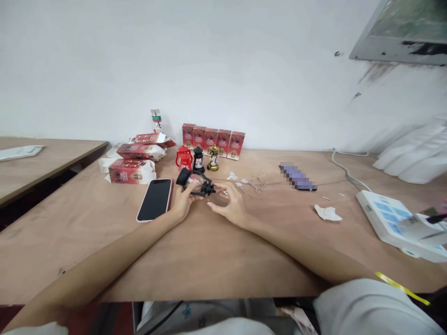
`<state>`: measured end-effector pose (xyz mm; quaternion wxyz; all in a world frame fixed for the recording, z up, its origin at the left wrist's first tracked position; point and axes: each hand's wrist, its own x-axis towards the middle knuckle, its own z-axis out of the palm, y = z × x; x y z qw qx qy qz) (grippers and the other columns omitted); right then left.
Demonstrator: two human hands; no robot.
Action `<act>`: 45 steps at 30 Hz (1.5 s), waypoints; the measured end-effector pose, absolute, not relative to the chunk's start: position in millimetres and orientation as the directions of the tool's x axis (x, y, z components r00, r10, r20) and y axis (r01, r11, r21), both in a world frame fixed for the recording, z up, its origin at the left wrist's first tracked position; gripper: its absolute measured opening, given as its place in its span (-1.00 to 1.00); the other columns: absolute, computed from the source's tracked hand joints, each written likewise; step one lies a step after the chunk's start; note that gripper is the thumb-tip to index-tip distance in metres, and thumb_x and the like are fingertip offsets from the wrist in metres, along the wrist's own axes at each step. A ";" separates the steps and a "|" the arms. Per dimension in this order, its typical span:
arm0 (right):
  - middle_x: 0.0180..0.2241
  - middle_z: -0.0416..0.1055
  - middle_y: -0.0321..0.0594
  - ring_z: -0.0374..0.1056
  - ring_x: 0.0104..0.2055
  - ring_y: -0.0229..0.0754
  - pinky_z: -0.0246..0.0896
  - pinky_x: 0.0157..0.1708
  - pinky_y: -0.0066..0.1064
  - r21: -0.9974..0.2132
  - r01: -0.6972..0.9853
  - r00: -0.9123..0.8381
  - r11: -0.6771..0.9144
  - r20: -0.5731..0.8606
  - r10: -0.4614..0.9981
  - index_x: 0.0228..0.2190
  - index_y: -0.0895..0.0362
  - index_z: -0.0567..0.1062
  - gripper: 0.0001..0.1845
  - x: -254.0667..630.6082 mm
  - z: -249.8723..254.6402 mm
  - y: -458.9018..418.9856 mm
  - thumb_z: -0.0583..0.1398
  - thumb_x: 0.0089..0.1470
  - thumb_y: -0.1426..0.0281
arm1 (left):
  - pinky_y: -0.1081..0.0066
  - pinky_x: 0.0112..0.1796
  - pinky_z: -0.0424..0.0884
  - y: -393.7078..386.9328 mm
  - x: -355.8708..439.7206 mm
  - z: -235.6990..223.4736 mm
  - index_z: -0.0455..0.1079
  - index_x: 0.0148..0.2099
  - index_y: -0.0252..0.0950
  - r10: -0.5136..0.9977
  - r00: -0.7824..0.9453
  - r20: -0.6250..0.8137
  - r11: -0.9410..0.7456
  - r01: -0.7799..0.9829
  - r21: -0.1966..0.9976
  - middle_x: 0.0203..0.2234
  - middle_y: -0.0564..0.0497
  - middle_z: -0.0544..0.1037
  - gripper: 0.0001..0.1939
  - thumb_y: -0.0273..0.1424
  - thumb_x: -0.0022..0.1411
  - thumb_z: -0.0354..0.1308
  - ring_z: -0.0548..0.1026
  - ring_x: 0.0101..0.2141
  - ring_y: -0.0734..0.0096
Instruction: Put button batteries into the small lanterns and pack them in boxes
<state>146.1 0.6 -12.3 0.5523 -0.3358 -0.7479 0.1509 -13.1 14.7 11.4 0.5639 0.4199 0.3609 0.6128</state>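
A lantern (196, 181) is being held on its side on the table (209, 251) between the left hand (182, 201) and the right hand (230, 204). A phone (155, 199) is lying just left of the left hand. Behind the lantern, three small lanterns (198, 159) are standing in a row, with five boxes (213, 138) lined up behind them against the wall. Stacked boxes (134, 160) are lying to the left, a bottle (157, 122) behind them. Wire hooks (253, 183) are scattered right of the hands, a crumpled paper (327, 213) farther right.
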 end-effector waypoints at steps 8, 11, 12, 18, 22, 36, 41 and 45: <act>-0.17 0.35 -0.13 0.35 -0.10 -0.13 0.40 -0.11 -0.22 -0.479 0.451 -0.170 0.753 0.783 0.599 -0.09 0.09 0.32 -0.56 151.1 -11.9 6.0 0.25 -0.05 0.36 | 0.48 -0.49 0.52 6.9 -8.5 13.7 0.38 -0.24 -0.37 0.999 0.054 -0.004 0.028 -0.461 0.887 -0.42 -0.03 0.58 -0.58 -0.27 -0.15 0.36 0.56 -0.37 0.31; -0.16 0.35 -0.13 0.35 -0.11 -0.14 0.40 -0.12 -0.23 -0.484 0.454 -0.166 0.748 0.779 0.605 -0.08 0.09 0.31 -0.54 150.5 -12.2 5.8 0.26 -0.05 0.36 | 0.48 -0.49 0.52 6.8 -8.5 14.3 0.37 -0.22 -0.36 0.998 0.057 -0.031 0.055 -0.480 0.876 -0.42 -0.02 0.59 -0.58 -0.27 -0.14 0.35 0.57 -0.39 0.32; -0.16 0.35 -0.14 0.36 -0.12 -0.14 0.41 -0.13 -0.24 -0.490 0.457 -0.166 0.742 0.773 0.613 -0.08 0.08 0.31 -0.54 150.5 -12.0 5.7 0.25 -0.05 0.37 | 0.48 -0.50 0.51 6.9 -8.7 14.5 0.37 -0.22 -0.35 0.998 0.054 -0.037 0.058 -0.482 0.874 -0.41 -0.02 0.59 -0.58 -0.27 -0.13 0.35 0.57 -0.41 0.33; -0.17 0.35 -0.13 0.36 -0.13 -0.11 0.39 -0.11 -0.20 -0.459 0.505 -0.169 0.731 0.778 0.606 -0.07 0.08 0.29 -0.53 150.1 -13.1 6.2 0.23 -0.05 0.38 | 0.59 -0.64 0.40 8.2 -10.5 14.3 0.41 -0.29 -0.36 0.996 0.078 -0.052 0.082 -0.462 0.883 -0.49 -0.02 0.59 -0.65 -0.25 -0.10 0.33 0.55 -0.49 0.39; -0.14 0.32 -0.11 0.33 -0.07 -0.08 0.35 -0.06 -0.18 -0.446 0.534 -0.188 0.718 0.766 0.615 -0.01 0.06 0.25 -0.50 149.8 -14.3 6.3 0.19 -0.04 0.41 | 0.59 -0.66 0.37 8.9 -10.7 13.5 0.41 -0.28 -0.36 0.996 0.075 -0.050 0.079 -0.464 0.883 -0.49 -0.02 0.59 -0.66 -0.25 -0.08 0.32 0.55 -0.52 0.39; -0.06 0.38 -0.05 0.36 -0.02 -0.07 0.34 -0.02 -0.17 -0.485 0.531 -0.207 0.694 0.720 0.662 -0.01 0.11 0.24 -0.47 152.0 -24.4 14.4 0.20 -0.06 0.42 | 0.55 -0.63 0.42 5.5 -7.6 17.1 0.36 -0.19 -0.31 0.998 0.061 0.005 0.023 -0.445 0.895 -0.41 -0.01 0.58 -0.63 -0.29 -0.06 0.30 0.56 -0.45 0.35; -0.08 0.40 -0.06 0.38 -0.04 -0.06 0.34 -0.04 -0.16 -0.479 0.546 -0.211 0.687 0.715 0.667 -0.02 0.12 0.25 -0.47 152.6 -26.0 16.2 0.20 -0.09 0.42 | 0.54 -0.57 0.43 7.0 -7.6 16.1 0.38 -0.22 -0.30 0.999 0.043 -0.008 0.027 -0.464 0.885 -0.40 0.02 0.58 -0.64 -0.28 -0.08 0.31 0.54 -0.43 0.40; -0.11 0.42 -0.07 0.40 -0.08 -0.05 0.35 -0.08 -0.17 -0.439 0.568 -0.214 0.697 0.739 0.639 -0.05 0.10 0.27 -0.49 153.3 -24.9 15.5 0.21 -0.10 0.40 | 0.56 -0.56 0.39 7.9 -7.6 16.2 0.39 -0.26 -0.31 0.999 0.030 -0.029 0.040 -0.496 0.868 -0.44 0.06 0.57 -0.67 -0.31 -0.11 0.32 0.51 -0.45 0.44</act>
